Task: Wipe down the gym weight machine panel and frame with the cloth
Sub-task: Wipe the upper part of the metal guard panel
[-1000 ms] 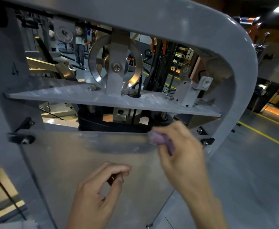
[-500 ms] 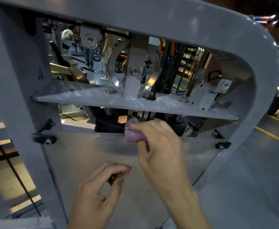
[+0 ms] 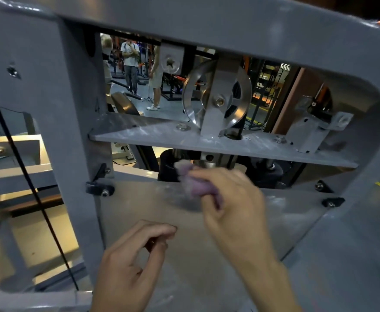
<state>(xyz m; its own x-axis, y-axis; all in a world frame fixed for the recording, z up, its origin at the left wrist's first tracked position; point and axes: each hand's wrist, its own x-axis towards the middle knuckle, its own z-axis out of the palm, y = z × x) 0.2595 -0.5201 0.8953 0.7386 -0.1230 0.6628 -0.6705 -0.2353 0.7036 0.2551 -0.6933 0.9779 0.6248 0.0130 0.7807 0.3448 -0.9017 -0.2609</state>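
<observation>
A bunched purple cloth (image 3: 195, 184) is gripped in my right hand (image 3: 232, 199) and pressed against the top edge of the clear panel (image 3: 139, 206) of the weight machine. The grey frame (image 3: 229, 21) arches over the top and curves down on the right. My left hand (image 3: 130, 264) hovers lower in front of the panel, fingers loosely curled with thumb and fingertips close together, holding nothing that I can see.
A grey cross plate (image 3: 153, 134) carries a shiny pulley (image 3: 216, 100) and a bracket (image 3: 308, 136). Black clips (image 3: 100, 189) fix the panel to the frame. A black cable (image 3: 33, 188) runs down at the left. People (image 3: 129, 64) stand far behind.
My right hand has slid the cloth leftward along the panel's top edge. The view has shifted left, so the frame now sits further right. My left hand kept its pose.
</observation>
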